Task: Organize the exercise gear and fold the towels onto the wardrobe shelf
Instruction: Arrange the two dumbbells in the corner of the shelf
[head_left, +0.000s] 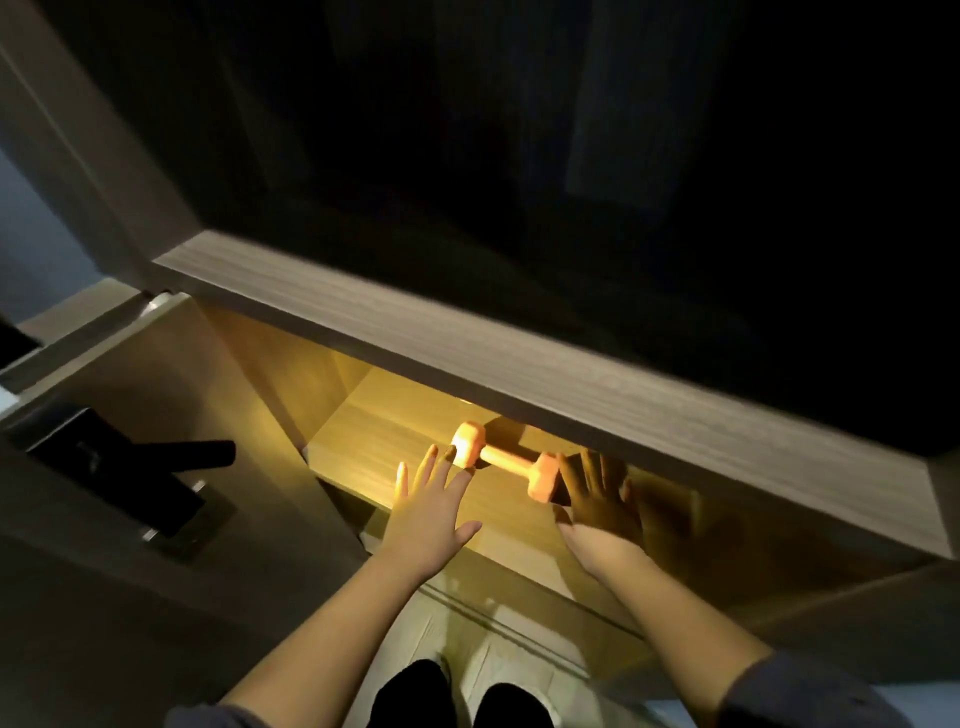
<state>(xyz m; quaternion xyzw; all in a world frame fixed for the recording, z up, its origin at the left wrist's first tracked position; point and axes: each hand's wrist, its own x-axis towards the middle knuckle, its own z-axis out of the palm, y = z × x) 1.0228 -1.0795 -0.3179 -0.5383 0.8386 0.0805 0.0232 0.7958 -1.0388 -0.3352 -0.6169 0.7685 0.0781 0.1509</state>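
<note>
**Open hands either side of a dumbbell on the lit shelf**

Left of the thick grey wood-grain shelf board (467, 338), a black lever door handle (171, 457) sits in shade and its details are hard to read. Above the board the wardrobe is almost black and nothing in it can be made out. Below the board, warm light falls on a pale wooden lower shelf (374, 452).

The left hand (423, 512) reaches in under the board, palm down, with its fingers straight and spread and nothing in its grasp. Its fingertips lie just beside the dumbbell's left head; whether they touch it cannot be told.

The small orange-pink dumbbell (511, 464) has two blocky heads on a short bar. It lies slantwise on the lit shelf, close under the board's front edge and between the two hands.

The right hand (605, 501) is also splayed and holds nothing. It is just right of the dumbbell's right head, but it is shadowed and blurred, so contact is unclear.

Both forearms are cut off at the bottom edge.
</note>
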